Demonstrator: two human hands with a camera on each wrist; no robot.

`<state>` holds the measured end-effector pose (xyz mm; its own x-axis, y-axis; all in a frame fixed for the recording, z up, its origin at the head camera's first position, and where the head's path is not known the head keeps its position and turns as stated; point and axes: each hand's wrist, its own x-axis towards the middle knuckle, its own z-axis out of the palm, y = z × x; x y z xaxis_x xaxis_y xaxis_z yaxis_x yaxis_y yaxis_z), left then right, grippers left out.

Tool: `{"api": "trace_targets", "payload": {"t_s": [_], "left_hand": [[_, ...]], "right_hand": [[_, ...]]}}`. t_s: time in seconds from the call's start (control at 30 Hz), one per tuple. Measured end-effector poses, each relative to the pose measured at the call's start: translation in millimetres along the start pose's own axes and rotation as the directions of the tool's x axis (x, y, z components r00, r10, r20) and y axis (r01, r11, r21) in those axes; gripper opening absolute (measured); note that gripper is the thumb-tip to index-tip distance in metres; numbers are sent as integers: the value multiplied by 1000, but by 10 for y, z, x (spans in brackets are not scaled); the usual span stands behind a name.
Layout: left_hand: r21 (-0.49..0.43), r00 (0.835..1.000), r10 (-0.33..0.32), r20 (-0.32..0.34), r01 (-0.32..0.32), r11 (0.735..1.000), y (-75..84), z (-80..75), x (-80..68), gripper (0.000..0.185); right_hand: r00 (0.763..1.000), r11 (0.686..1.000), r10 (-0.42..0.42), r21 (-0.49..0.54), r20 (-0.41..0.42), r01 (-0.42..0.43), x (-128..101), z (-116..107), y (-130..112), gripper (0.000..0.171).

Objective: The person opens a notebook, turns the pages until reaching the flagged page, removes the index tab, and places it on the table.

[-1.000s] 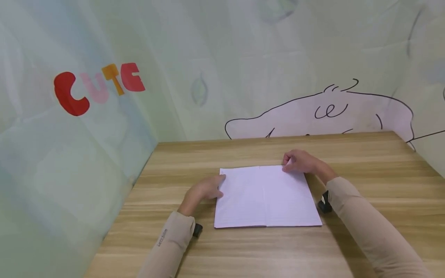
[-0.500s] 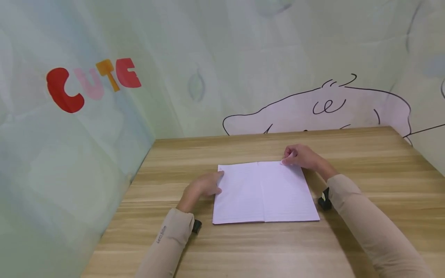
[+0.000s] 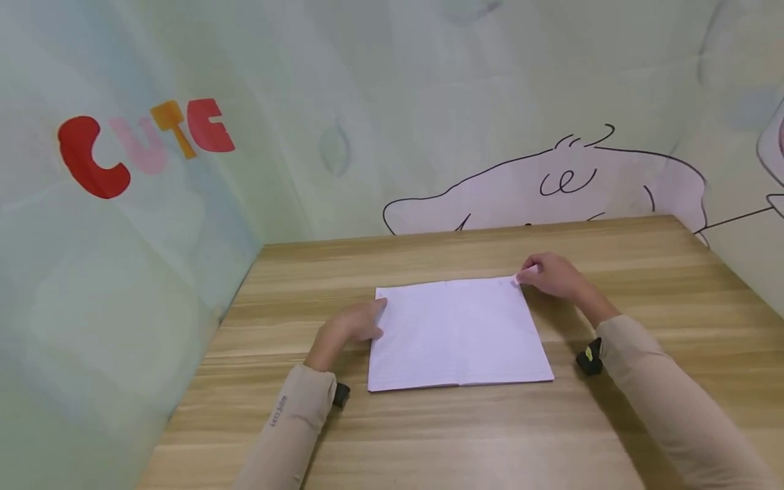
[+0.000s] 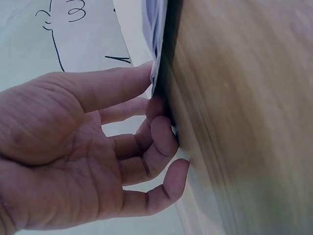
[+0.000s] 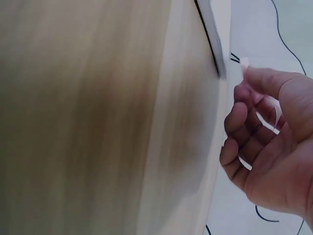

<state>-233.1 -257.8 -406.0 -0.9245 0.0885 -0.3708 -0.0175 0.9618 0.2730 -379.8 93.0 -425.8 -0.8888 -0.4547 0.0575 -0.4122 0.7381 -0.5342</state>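
Note:
An open notebook (image 3: 459, 340) with white, faintly lined pages lies on the wooden table, its centre fold running away from me. My left hand (image 3: 354, 322) holds the notebook's left edge. In the left wrist view the thumb (image 4: 120, 85) is on the page edge and the other fingers curl at the underside. At the far right corner, my right hand (image 3: 554, 275) pinches a thin page corner (image 5: 244, 63) between thumb and index finger. Its remaining fingers are curled in. In the right wrist view the notebook's edge (image 5: 212, 39) appears apart from the pinched corner.
The wood-grain table (image 3: 398, 442) reaches back to a pale printed wall cloth (image 3: 306, 102) with a cartoon outline. Coloured letters (image 3: 147, 146) spell CUTE at the left. Each wrist carries a small black camera (image 3: 590, 357) below a beige sleeve (image 3: 667, 388).
My right hand has slid rightward along the notebook's far edge to its corner, still pinching paper. My left hand keeps its place on the left edge. The head view has shifted slightly.

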Motion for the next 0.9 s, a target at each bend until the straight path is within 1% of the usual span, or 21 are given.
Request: {"api": "trace_targets", "payload": {"t_s": [0.13, 0.27, 0.4, 0.57, 0.73, 0.9], "left_hand": [[-6, 1000, -8, 4, 8, 1000, 11, -34, 2, 64], [-3, 1000, -5, 9, 5, 1000, 10, -39, 16, 64], [-1, 1000, -7, 21, 7, 1000, 24, -18, 10, 64], [-2, 1000, -8, 12, 8, 1000, 40, -27, -14, 65], [0, 1000, 24, 11, -24, 1000, 27, -27, -2, 64], [23, 998, 59, 14, -60, 998, 21, -27, 17, 63]], "right_hand": [[999, 999, 36, -22, 8, -35, -86, -126, 31, 24], [996, 997, 76, -31, 39, -75, -214, -232, 59, 26], [991, 993, 115, -47, 70, -112, -359, -288, 104, 27], [986, 988, 139, -79, 88, -132, -466, -331, 154, 25], [983, 987, 154, -61, 100, -148, -575, -321, 209, 22], [983, 985, 163, -65, 81, -158, -671, -307, 267, 24]]}}
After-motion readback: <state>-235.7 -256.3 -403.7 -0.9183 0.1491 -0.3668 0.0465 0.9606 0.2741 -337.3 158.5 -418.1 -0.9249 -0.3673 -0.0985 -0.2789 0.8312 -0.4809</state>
